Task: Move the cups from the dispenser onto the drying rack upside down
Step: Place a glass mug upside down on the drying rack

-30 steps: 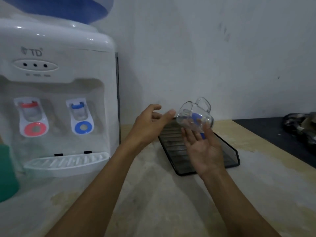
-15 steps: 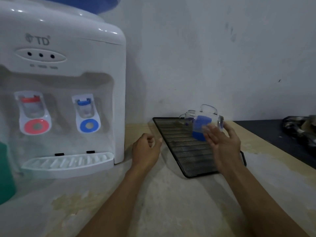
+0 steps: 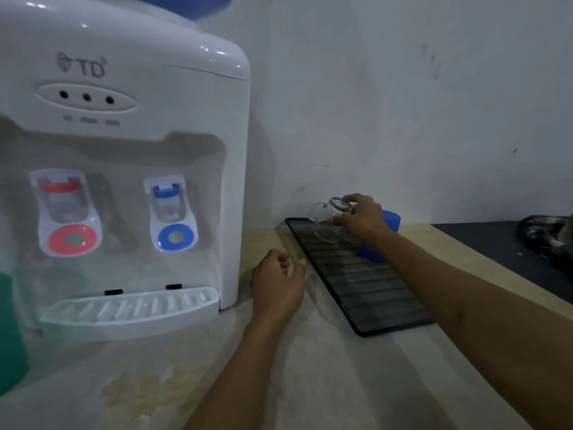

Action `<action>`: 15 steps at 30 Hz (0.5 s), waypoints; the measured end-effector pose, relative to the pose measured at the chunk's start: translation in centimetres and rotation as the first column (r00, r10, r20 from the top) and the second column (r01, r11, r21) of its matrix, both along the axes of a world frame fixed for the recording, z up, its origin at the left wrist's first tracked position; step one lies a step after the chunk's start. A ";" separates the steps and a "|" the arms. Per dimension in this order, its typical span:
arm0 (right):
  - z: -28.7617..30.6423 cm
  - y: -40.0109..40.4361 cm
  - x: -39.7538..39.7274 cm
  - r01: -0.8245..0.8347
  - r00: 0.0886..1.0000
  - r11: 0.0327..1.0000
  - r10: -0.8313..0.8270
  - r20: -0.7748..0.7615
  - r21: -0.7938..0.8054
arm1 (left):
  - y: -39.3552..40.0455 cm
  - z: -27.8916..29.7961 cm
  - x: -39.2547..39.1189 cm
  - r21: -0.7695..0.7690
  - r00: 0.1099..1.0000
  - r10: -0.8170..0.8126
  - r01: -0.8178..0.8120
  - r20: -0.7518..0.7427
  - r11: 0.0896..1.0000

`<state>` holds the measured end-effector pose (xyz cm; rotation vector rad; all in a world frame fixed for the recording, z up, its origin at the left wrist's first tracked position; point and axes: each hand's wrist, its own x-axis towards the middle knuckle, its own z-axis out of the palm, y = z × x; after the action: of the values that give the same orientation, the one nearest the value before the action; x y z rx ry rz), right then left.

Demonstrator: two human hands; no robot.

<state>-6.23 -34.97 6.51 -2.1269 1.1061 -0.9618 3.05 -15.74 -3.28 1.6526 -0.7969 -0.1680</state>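
My right hand [image 3: 361,217] grips a clear glass cup [image 3: 330,214] by its base, mouth down, over the far left corner of the black mesh drying rack [image 3: 366,293]. A blue cup [image 3: 379,240] stands upside down on the rack behind my right wrist, partly hidden. My left hand [image 3: 277,283] rests loosely curled on the counter between the rack and the white water dispenser [image 3: 124,169], holding nothing. The dispenser's drip tray [image 3: 130,311] has no cups on it.
A green object [image 3: 11,333] shows at the left edge beside the dispenser. A dark surface [image 3: 502,246] with a metal item [image 3: 548,237] lies at the far right. The white wall stands just behind the rack. The counter [image 3: 325,383] is worn beige.
My right hand has turned the glass cup over and lowered it toward the rack's far corner. The left hand let go and dropped to the counter. The view has moved closer.
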 end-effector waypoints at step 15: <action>-1.9 -2.1 3.6 0.043 0.963 0.986 -0.084 -0.255 -0.163 | -0.8 -0.4 0.0 -0.026 1.000 0.026 -0.027 -0.016 0.999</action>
<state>-2.64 -37.08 4.56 -2.4126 1.2683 -0.8367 3.05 -16.51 -3.67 1.6342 -0.7622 -0.1510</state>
